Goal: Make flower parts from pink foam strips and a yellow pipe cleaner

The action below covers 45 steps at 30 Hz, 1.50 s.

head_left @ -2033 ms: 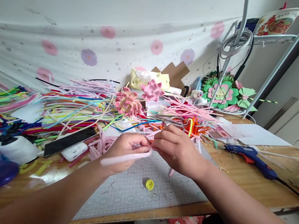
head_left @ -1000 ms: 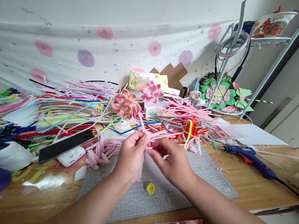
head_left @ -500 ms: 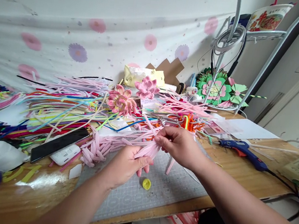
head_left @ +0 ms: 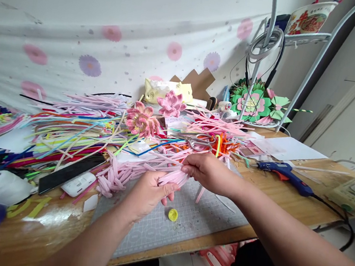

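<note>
Between my two hands is a bundle of pale pink pipe cleaners (head_left: 174, 176), held above a grey cutting mat (head_left: 212, 218). My left hand (head_left: 153, 188) is closed around its near left end, thumb on top. Fingertips of my right hand (head_left: 203, 169) pinch the other end; part of the bundle is hidden behind them. On the mat below lies a small yellow coil (head_left: 173, 215). More pink pipe cleaner pieces (head_left: 112, 179) are heaped left of my left hand. Scissors (head_left: 200, 142) lie just behind my right hand.
Two pink flowers (head_left: 171, 104) stand at the back. Heaps of coloured pipe cleaners (head_left: 73, 130) cover the left, near a black phone (head_left: 70, 174) and a white device (head_left: 78, 184). A blue glue gun (head_left: 289, 176) with a cable lies right. A metal rack (head_left: 318, 55) rises behind.
The view has shifted slightly. My hands still grip the pink bundle in nearly the same pose; a strand that stuck up behind my right hand no longer shows.
</note>
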Tool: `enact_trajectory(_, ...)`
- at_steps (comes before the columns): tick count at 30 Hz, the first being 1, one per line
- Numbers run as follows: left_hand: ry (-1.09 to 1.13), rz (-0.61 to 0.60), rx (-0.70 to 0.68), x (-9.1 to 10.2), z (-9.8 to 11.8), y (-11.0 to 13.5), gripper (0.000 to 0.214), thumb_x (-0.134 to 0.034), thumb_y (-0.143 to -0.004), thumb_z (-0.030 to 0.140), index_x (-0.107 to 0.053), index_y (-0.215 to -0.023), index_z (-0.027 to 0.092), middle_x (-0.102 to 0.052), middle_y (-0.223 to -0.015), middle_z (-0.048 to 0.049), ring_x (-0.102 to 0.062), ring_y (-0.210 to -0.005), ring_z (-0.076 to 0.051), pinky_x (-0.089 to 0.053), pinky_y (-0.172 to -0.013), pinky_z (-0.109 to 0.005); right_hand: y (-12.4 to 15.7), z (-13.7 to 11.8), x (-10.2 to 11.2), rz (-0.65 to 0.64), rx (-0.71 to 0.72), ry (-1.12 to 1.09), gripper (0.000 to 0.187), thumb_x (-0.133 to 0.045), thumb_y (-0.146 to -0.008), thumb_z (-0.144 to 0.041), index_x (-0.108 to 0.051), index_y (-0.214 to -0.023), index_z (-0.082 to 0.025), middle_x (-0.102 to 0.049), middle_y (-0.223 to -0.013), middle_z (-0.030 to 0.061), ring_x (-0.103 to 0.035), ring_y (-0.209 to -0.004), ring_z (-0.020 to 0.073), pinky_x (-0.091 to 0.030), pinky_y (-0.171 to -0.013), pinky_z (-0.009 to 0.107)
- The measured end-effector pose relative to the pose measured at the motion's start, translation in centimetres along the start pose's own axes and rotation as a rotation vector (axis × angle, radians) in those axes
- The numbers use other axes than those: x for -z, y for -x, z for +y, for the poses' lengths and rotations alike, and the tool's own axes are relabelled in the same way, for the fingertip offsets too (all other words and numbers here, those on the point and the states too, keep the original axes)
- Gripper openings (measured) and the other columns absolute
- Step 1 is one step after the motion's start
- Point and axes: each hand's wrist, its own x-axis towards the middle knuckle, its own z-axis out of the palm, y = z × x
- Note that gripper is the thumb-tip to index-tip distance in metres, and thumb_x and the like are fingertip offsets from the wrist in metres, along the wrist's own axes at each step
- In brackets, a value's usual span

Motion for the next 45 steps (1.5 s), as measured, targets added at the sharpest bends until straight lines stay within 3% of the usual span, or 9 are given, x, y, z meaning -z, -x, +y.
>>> enact_trajectory(6,-0.303,-0.136,-0.028,3.7,2.0,0.3,0.013,-0.067,-0.068,0.028,-0.064,-0.07,0.016,-0.063,-0.062,-0.0001,-0.056,-0.056,-0.015,-0.041,-0.052,-0.023,0.4,-0.2,0.2,-0.009,0.013,0.143,0.02,-0.05,-0.086,-0.016,-0.056,-0.068,-0.014,-0.052,-0.058,-0.0007,-0.042,-0.052,0.0099,-0.028,-0.051,0.02)
enact_trajectory(10,-0.596,0.3,-0.327,5.4,5.8,1.0,0.016,-0.062,-0.073,0.033,-0.067,-0.082,0.021,-0.068,-0.079,-0.0023,-0.06,-0.074,-0.019,-0.043,-0.067,-0.026,0.6,-1.5,1.2,-0.06,0.085,0.103,0.017,-0.052,-0.085,-0.016,-0.058,-0.069,-0.014,-0.053,-0.06,-0.0007,-0.043,-0.055,0.0097,-0.028,-0.053,0.02)
enact_trajectory(12,-0.693,0.169,-0.399,4.5,7.3,1.0,0.014,-0.065,-0.07,0.03,-0.068,-0.08,0.023,-0.068,-0.084,-0.0013,-0.06,-0.08,-0.02,-0.042,-0.072,-0.027,0.6,-2.3,1.7,-0.064,0.098,0.07,0.018,-0.053,-0.085,-0.017,-0.058,-0.068,-0.015,-0.052,-0.058,-0.0017,-0.042,-0.053,0.0092,-0.028,-0.052,0.02)
enact_trajectory(14,-0.661,-0.069,-0.286,3.4,7.9,0.7,0.007,-0.064,-0.069,0.027,-0.068,-0.072,0.021,-0.065,-0.071,0.0009,-0.058,-0.068,-0.017,-0.041,-0.062,-0.024,0.6,-2.9,2.0,-0.057,0.079,0.039,0.02,-0.054,-0.084,-0.019,-0.057,-0.065,-0.015,-0.049,-0.055,-0.003,-0.04,-0.05,0.0085,-0.027,-0.05,0.02)
enact_trajectory(18,-0.412,-0.236,-0.107,2.2,7.6,0.2,0.008,-0.061,-0.069,0.021,-0.061,-0.063,0.017,-0.051,-0.055,0.0046,-0.045,-0.05,-0.01,-0.032,-0.047,-0.02,0.6,-3.4,2.3,-0.038,-0.04,-0.182,0.025,-0.058,-0.081,-0.027,-0.053,-0.059,-0.016,-0.048,-0.051,-0.0042,-0.04,-0.047,0.0076,-0.028,-0.045,0.019)
enact_trajectory(23,-0.159,-0.224,-0.022,2.2,7.2,0.8,0.008,-0.06,-0.073,0.023,-0.057,-0.069,0.016,-0.053,-0.06,0.0037,-0.048,-0.055,-0.009,-0.034,-0.05,-0.019,0.7,-3.4,1.6,-0.069,-0.248,-0.74,0.024,-0.054,-0.081,-0.033,-0.051,-0.064,-0.016,-0.047,-0.049,-0.0053,-0.042,-0.039,0.0063,-0.034,-0.037,0.017)
enact_trajectory(26,-0.154,-0.182,0.019,1.8,7.1,1.2,0.009,-0.057,-0.075,0.022,-0.054,-0.069,0.015,-0.052,-0.059,0.0042,-0.047,-0.053,-0.008,-0.032,-0.049,-0.019,0.6,-3.3,1.1,-0.076,-0.306,-0.893,0.021,-0.062,-0.073,-0.032,-0.054,-0.067,-0.014,-0.049,-0.052,-0.0045,-0.043,-0.041,0.0056,-0.037,-0.039,0.016)
enact_trajectory(37,-0.688,-0.168,-0.109,2.1,7.7,1.2,0.018,-0.054,-0.074,0.024,-0.047,-0.059,0.017,-0.041,-0.057,0.0061,-0.039,-0.053,-0.009,-0.027,-0.048,-0.021,0.7,-2.7,0.8,-0.163,-0.357,-0.608,0.014,-0.057,-0.073,-0.028,-0.052,-0.066,-0.016,-0.045,-0.052,-0.0053,-0.041,-0.042,0.007,-0.035,-0.037,0.017)
enact_trajectory(45,-0.385,-0.256,-0.054,2.2,4.8,0.3,0.022,-0.054,-0.078,0.031,-0.055,-0.063,0.014,-0.04,-0.057,0.0047,-0.035,-0.054,-0.009,-0.026,-0.05,-0.023,0.5,-2.5,0.5,-0.067,-0.354,-0.66,0.014,-0.055,-0.073,-0.028,-0.053,-0.066,-0.015,-0.048,-0.05,-0.0047,-0.042,-0.04,0.007,-0.032,-0.036,0.017)
